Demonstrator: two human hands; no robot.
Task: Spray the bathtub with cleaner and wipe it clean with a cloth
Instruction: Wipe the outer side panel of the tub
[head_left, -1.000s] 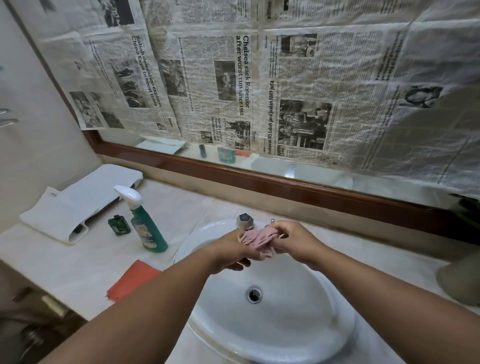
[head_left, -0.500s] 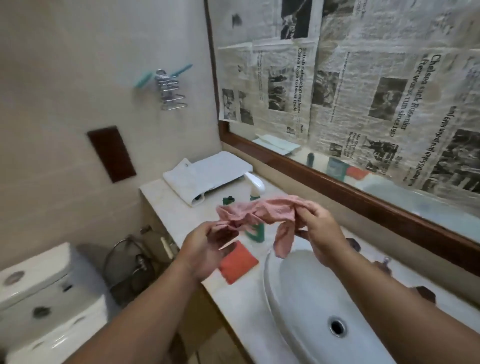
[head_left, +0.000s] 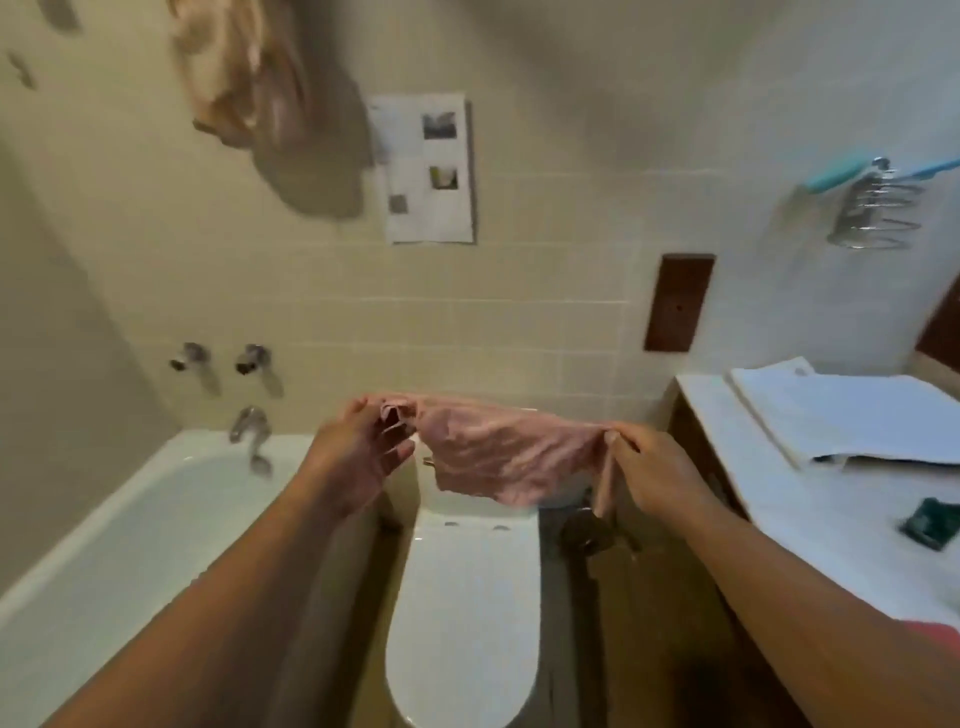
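both hands are raised over the toilet (head_left: 467, 597) with the pink cloth (head_left: 498, 457) stretched between them. the left hand (head_left: 358, 457) pinches one bunched corner, its lower fingers loose, and the right hand (head_left: 654, 473) pinches the opposite corner, a strip dangling beneath it. the cloth hangs in the air above the toilet's back end. the bathtub (head_left: 145, 545) lies just left of the toilet, untouched, and the counter (head_left: 810, 530) stands to its right.

Bathtub (head_left: 130, 530) on the left, toilet (head_left: 462, 597) in the middle, surface (head_left: 841, 551) on the right, cloth (head_left: 498, 457) stretched above the toilet's far end
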